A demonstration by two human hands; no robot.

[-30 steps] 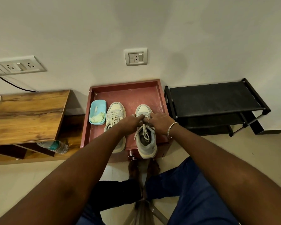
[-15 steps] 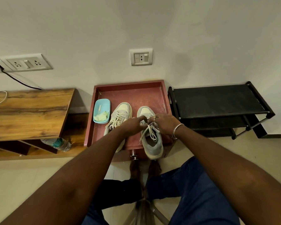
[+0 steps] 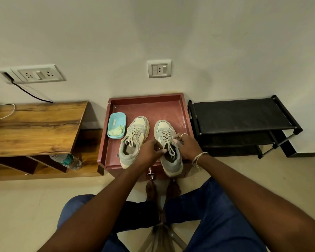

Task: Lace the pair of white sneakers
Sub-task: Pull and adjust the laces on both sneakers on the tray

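Note:
Two white-and-grey sneakers stand side by side on a dark red tray-topped stand [image 3: 145, 106], toes toward the wall. The left sneaker [image 3: 135, 139] is laced and nobody touches it. The right sneaker [image 3: 168, 148] has its heel over the stand's front edge. My left hand [image 3: 149, 150] pinches a lace at that shoe's left side, near the tongue. My right hand [image 3: 186, 145] pinches the lace [image 3: 170, 149] on the shoe's right side, fingers curled. Loose lace ends hang over the shoe's opening.
A light blue box [image 3: 116, 128] with a cloth in it sits at the tray's left. A wooden desk [image 3: 35, 126] with a bottle [image 3: 67, 160] beneath stands left, a black shoe rack [image 3: 240, 117] right. My knees and bare feet are below the stand.
Both hands have slid back from the toe end toward the shoe's opening, uncovering the laced front eyelets. The camera view has shifted slightly.

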